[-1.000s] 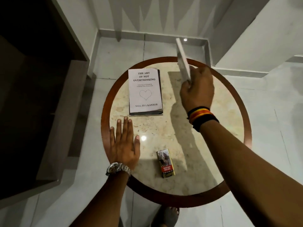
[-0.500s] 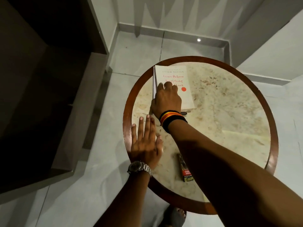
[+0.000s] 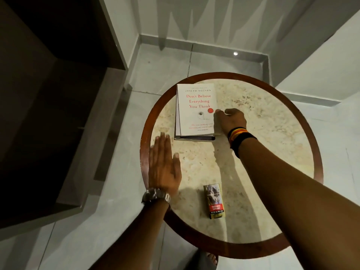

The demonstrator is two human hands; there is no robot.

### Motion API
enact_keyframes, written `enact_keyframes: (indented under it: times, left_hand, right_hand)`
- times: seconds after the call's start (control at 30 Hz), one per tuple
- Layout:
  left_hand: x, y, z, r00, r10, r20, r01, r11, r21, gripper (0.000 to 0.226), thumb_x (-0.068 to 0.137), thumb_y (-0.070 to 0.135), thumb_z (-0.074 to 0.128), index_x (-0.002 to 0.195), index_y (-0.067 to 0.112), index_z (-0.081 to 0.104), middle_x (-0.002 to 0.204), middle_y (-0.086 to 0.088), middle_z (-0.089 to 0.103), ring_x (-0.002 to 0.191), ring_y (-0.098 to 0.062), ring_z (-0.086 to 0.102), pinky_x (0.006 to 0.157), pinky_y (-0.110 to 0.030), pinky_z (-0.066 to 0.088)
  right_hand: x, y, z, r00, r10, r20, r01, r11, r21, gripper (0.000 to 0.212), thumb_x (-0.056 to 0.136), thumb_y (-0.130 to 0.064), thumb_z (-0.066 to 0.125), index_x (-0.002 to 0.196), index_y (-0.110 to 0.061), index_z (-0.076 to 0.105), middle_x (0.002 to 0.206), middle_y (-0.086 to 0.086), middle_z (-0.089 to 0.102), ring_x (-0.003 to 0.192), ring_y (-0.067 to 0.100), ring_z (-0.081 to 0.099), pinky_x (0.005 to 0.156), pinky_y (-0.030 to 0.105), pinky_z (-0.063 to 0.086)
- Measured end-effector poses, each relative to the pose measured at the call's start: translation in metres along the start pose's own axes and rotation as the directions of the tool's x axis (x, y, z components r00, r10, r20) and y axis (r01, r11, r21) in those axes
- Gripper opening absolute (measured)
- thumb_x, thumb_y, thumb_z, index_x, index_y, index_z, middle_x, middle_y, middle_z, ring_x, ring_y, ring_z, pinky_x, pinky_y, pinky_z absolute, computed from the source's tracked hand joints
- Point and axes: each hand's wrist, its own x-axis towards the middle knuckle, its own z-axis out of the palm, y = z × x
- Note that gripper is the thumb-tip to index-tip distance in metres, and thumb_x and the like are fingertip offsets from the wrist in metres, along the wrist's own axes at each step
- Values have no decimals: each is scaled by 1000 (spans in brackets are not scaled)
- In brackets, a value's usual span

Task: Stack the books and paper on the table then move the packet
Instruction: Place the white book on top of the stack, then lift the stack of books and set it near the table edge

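A white book titled "Don't Believe Everything You Think" lies on top of a stack at the far left of the round table. A darker book's edge shows under it. My right hand rests against the top book's right edge, fingers curled at it. My left hand lies flat and spread on the table's left rim, holding nothing. The small packet with a red band lies near the table's front edge.
A dark wooden cabinet stands to the left of the table. Grey tiled floor and white walls meet in a corner behind it. A sandalled foot shows below the front rim.
My right hand brought the white book down onto the first book, then slid from its top to its right edge. My left hand stayed flat on the table.
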Motion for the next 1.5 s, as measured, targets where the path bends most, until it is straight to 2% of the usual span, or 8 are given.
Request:
enact_keyframes:
  times: [0.27,0.5,0.63,0.73,0.87,1.1,1.3,1.5]
  left_hand:
    - [133,64,-15,890,-411,200,450,863,-228,61,113,37,34,168,18,14,169,-13,37,150,-35,46,115,-51,51]
    - [165,77,-10,712,-596,372,703,615,-358,38,104,38,54,135,16,51,145,-7,59,133,-31,58,105,-50,55]
    - [176,76,-23,639,-556,532,768,496,-405,61,101,40,62,151,11,46,147,-6,61,132,-31,62,103,-40,54]
    - [177,88,-28,727,-460,510,686,495,-533,41,104,31,61,139,10,60,134,-7,73,113,-27,74,96,-36,63]
    - [168,114,-41,923,-274,271,386,658,-647,37,106,29,58,138,14,49,104,13,65,83,-2,66,49,-8,53]
    - [132,115,-22,997,-23,71,61,804,-591,56,105,23,59,154,11,33,148,-14,55,129,-20,57,99,-41,61]
    - [132,122,-14,997,-4,73,39,876,-480,56,111,31,45,161,13,28,152,-13,53,136,-29,58,93,-35,61]
    - [137,128,-19,990,-76,118,117,908,-402,57,112,36,39,164,20,23,151,-10,54,133,-30,60,98,-48,62]
  right_hand:
    - [12,-17,3,989,39,141,-52,994,93,48,90,-37,71,127,-8,62,127,13,66,112,32,63,96,43,53]
    - [18,-26,11,984,34,175,-51,994,96,47,88,-37,73,121,-5,62,118,13,67,96,30,64,79,37,53]
    - [17,-19,-1,942,117,314,-199,949,245,58,89,-28,75,134,-1,52,130,10,62,102,31,67,80,31,55]
    - [11,-21,-16,938,30,345,-182,891,415,28,90,-14,75,113,2,67,119,14,73,66,14,74,51,20,58]
    - [10,-30,-41,964,-209,166,106,871,480,46,89,-29,77,125,-8,60,121,8,71,97,19,73,80,32,62]
    - [-6,10,-41,871,-491,2,454,806,380,55,95,-32,68,140,-12,42,134,3,61,120,17,61,96,31,57]
    - [-5,20,-30,872,-489,-10,459,811,361,57,101,-30,57,150,-17,30,129,-6,56,113,11,57,82,9,52]
    - [-2,3,-31,887,-462,6,425,820,384,60,105,-32,48,157,-19,21,146,5,52,129,26,55,103,42,51]
